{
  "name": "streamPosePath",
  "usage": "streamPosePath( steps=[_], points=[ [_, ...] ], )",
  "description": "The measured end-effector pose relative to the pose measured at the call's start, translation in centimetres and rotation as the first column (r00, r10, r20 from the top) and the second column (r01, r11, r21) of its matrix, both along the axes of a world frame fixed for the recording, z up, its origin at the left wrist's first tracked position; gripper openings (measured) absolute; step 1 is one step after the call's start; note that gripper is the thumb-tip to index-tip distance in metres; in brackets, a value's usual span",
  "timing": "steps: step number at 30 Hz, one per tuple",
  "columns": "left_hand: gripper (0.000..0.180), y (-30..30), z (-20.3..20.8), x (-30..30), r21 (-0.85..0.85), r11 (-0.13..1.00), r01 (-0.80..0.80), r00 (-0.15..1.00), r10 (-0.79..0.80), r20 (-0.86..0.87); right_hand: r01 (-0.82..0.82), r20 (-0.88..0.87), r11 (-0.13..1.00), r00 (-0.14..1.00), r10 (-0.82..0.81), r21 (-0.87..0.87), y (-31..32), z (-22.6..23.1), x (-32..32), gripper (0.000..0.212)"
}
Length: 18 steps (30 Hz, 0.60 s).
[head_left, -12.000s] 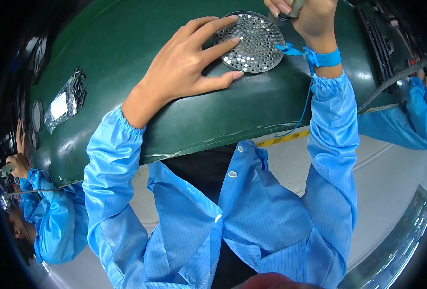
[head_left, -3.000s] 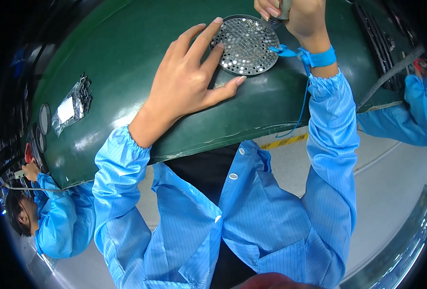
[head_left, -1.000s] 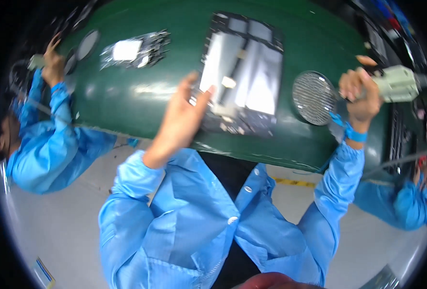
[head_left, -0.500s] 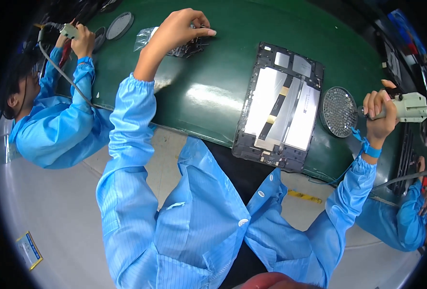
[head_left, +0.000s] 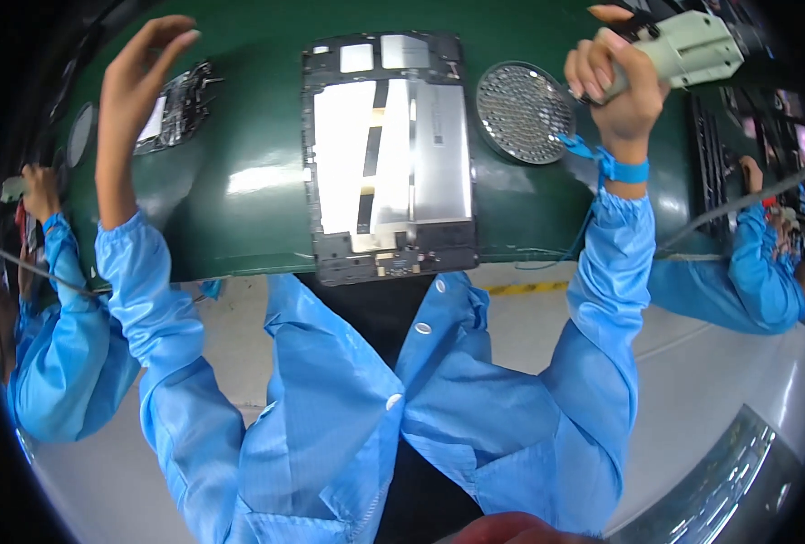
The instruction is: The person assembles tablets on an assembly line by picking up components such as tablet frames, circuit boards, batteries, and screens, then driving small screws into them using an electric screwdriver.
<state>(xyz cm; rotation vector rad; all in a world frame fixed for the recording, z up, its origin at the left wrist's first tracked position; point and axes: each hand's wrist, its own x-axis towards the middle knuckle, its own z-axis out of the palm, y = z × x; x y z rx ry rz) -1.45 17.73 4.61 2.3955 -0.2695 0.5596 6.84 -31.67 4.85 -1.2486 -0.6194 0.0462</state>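
Observation:
My left hand (head_left: 141, 86) is raised at the far left with thumb and fingers apart, and nothing shows between them. Close beside it, a heap of small dark parts (head_left: 189, 104) lies on the green table, partly hidden by the hand. At the upper right, my right hand (head_left: 622, 83) is wrapped round a pale grey-green power screwdriver (head_left: 692, 50); its tip is hard to make out. Left of that hand is a round dish (head_left: 525, 113) of small shiny pieces. An opened tablet (head_left: 440, 154) lies mid-table, its silvery battery area and dark ribbon cable exposed.
The green table (head_left: 248, 218) has its near edge just past my coat. A grey round dish (head_left: 82, 134) stands at the far left. Co-workers in blue sleeves (head_left: 67, 363) sit on both sides. Dark strips (head_left: 706, 168) and a grey cable (head_left: 756, 199) are at right.
The view has swung right, so the tablet and dish appear further left. My left hand's fingers, bent close together over the dark parts before, are now spread. The right hand keeps the screwdriver.

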Motion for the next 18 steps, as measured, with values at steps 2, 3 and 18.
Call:
streamPosePath(
  steps=[2, 3, 18],
  points=[
    [0.028, -0.7, 0.8, 0.2, 0.050, 0.999, -0.012, 0.999, 0.014, -0.030, -0.005, 0.049, 1.000, 0.999, 0.006, -0.009, -0.2, -0.1, 0.0, 0.037],
    [0.028, -0.1, 0.7, 0.3, 0.080, 0.997, 0.013, 1.000, -0.012, -0.017, -0.005, 0.051, 1.000, 0.999, 0.006, -0.012, -0.3, 0.0, 0.0, 0.037],
    [0.025, -12.5, -2.0, -0.2, -0.805, 0.578, -0.136, 0.898, -0.272, -0.347, 0.048, -0.019, 0.999, 0.999, -0.048, -0.009, -0.2, 0.3, -0.7, 0.037]
  ],
)
